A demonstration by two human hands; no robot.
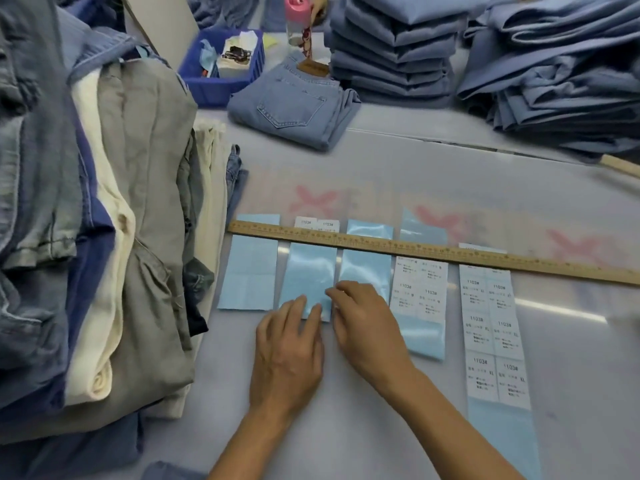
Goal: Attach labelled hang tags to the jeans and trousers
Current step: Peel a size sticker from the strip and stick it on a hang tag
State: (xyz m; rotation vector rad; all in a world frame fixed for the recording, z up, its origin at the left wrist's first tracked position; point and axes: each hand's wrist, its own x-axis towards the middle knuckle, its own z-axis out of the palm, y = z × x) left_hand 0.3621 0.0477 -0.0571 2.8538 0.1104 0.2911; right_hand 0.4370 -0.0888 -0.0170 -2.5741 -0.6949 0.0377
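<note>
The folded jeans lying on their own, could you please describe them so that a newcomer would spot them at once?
Start from the wooden ruler lying across the table and look past it towards the blue plastic bin. Just right of that bin lies the single folded pair of light blue jeans. Unlike the tall stacks beside it, it lies alone, back pocket up, with a brown waistband patch.

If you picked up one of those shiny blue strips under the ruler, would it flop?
Probably. The blue strip looks thin and lies flat, so it would likely droop. Its glossy glare suggests a slick surface. It seems light; the wooden ruler lies across it, perhaps as a weight.
</note>
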